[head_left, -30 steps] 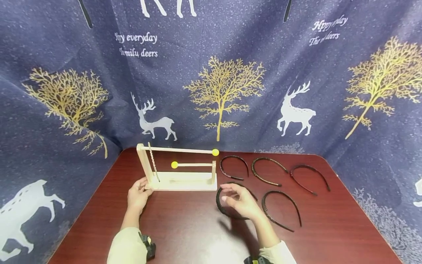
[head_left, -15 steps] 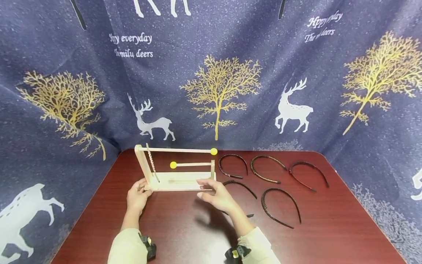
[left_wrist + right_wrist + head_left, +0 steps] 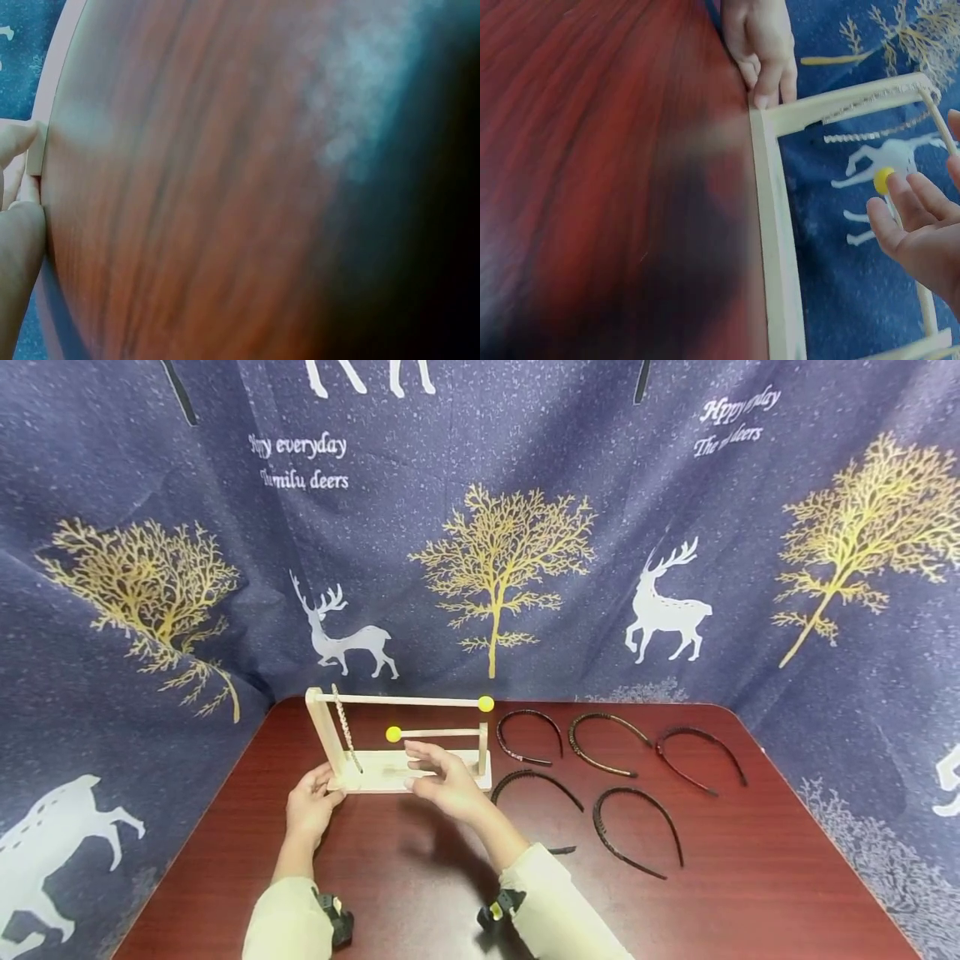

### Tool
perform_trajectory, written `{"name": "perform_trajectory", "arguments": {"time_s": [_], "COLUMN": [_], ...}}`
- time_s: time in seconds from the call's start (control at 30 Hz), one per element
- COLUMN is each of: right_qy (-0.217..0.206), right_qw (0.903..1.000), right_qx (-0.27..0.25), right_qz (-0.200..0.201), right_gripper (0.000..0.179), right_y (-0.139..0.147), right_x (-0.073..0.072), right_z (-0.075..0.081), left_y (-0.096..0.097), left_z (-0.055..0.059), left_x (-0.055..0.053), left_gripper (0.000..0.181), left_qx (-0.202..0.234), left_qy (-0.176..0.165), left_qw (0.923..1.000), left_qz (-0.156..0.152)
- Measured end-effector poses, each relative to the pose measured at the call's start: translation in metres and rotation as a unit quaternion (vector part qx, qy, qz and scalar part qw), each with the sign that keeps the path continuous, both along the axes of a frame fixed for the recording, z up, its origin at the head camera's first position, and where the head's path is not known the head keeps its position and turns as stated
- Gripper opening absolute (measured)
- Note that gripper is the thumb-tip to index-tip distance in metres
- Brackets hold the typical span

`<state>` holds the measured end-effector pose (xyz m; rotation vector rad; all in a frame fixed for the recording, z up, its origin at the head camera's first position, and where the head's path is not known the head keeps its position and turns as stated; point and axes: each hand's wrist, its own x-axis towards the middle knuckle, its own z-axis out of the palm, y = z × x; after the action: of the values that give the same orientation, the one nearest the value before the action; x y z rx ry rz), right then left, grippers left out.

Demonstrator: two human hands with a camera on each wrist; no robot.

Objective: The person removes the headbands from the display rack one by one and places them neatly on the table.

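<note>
A pale wooden headband stand (image 3: 375,784) stands toward the back left of the table. It has two level rods tipped with yellow balls. From the upper rod (image 3: 405,700), near the left post, hangs a thin, pale braided strip (image 3: 344,724), seen edge-on. My left hand (image 3: 307,808) grips the left end of the base, thumb in front; the right wrist view shows that same grip at the corner of the stand (image 3: 769,225). My right hand (image 3: 450,787), fingers apart and holding nothing, is before the base, its fingertips just below the lower rod's yellow ball (image 3: 393,734).
On the right lie several dark headbands, among them a black one (image 3: 637,790) in front, a gold-toned one (image 3: 600,767) and a reddish one (image 3: 686,778) behind. My right forearm partly hides another black headband (image 3: 536,774). A patterned blue cloth (image 3: 540,610) hangs behind the table (image 3: 750,868).
My right hand has moved left from over the near black headband to the front of the stand. My left hand has kept its grip on the base.
</note>
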<state>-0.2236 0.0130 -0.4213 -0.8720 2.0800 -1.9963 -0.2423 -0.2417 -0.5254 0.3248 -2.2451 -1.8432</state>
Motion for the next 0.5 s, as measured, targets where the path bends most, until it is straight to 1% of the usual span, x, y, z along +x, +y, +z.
{"name": "perform_trajectory", "arguments": {"time_s": [0.2,0.33,0.5], "right_qy": [0.001,-0.011,-0.025], "right_qw": [0.9993,0.9988,0.9972], "right_qx": [-0.032,-0.039,-0.039], "right_qz": [0.020,0.029,0.059], "right_gripper": [0.052,0.054,0.059], "right_y": [-0.022,-0.035,-0.049], "right_x": [-0.006,-0.007,-0.009], "right_z": [0.006,0.009,0.012], "left_y": [-0.001,-0.001,0.001], "left_z": [-0.001,0.000,0.001], "left_x": [0.001,0.001,0.000], "left_gripper": [0.056,0.055,0.053], "left_qx": [0.002,0.005,0.009], "left_qy": [0.003,0.010,0.016], "left_qw": [1.0000,0.9999,0.9998], "left_qz": [0.000,0.002,-0.001]}}
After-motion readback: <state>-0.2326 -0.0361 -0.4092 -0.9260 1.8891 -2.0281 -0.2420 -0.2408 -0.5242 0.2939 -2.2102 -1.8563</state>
